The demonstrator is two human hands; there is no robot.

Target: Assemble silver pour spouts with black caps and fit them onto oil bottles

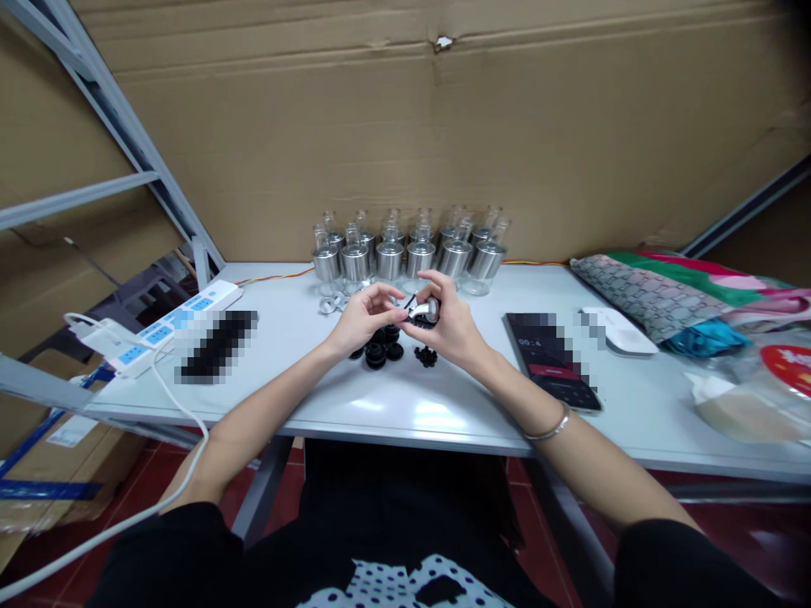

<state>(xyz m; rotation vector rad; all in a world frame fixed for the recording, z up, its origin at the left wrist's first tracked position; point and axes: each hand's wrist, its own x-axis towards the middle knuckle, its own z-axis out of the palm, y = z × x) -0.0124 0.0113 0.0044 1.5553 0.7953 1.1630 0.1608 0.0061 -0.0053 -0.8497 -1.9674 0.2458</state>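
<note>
Over the middle of the white table, my right hand (449, 324) is closed around a small shiny silver cap-like part (423, 311) with a curved lip. My left hand (366, 321) meets it from the other side, thumb and fingers pinched together at the part's left edge. Something thin and dark shows between the two hands, too small to name. Below them lie several round black stopper-like pieces (376, 353) and a little heap of tiny black pieces (426, 356). More silver parts (332, 303) lie behind my left hand, partly hidden.
Glass bottles with metal sleeves (389, 262) stand in rows at the back against cardboard (405, 143). Left are a white power strip (181, 325) and its cable. Right are a phone (551, 363), a white device (617, 331), patterned fabric (652, 291) and a tape roll (753, 397).
</note>
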